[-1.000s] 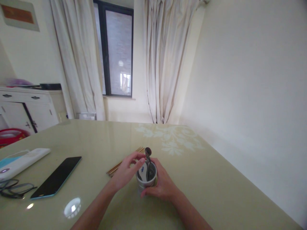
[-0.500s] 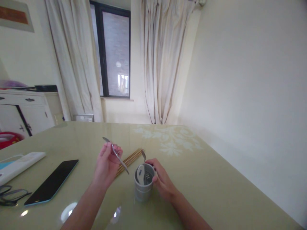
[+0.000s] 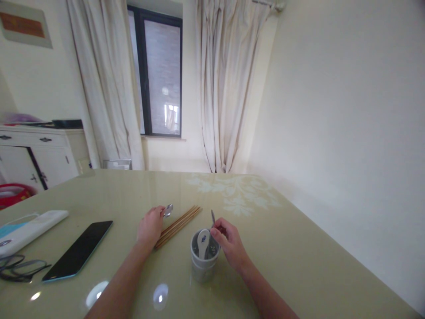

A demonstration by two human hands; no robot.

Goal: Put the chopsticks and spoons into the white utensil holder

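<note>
My left hand [image 3: 151,228] is closed on a metal spoon [image 3: 168,210], whose shiny bowl points away past the fingertips, low over the table beside a bundle of wooden chopsticks [image 3: 178,227]. At the right rim of a grey cup [image 3: 203,265], my right hand [image 3: 229,243] pinches a slim metal utensil [image 3: 213,216]; its lower end is hidden, so its kind cannot be made out. Inside the cup leans a white ceramic spoon [image 3: 202,243] with a small blue mark. The cup stands upright, with holes showing in its bottom.
On the left of the glossy table [image 3: 282,274] lie a dark phone [image 3: 79,250], a pair of glasses [image 3: 25,268] and a white box-like item [image 3: 36,230]. A wall [image 3: 338,133] runs along the right edge, with curtains [image 3: 229,88] at the back.
My left hand has lowered toward the table by the chopsticks, turning the spoon. My right hand has shifted from the cup's side to the metal utensil, which now leans to the right.
</note>
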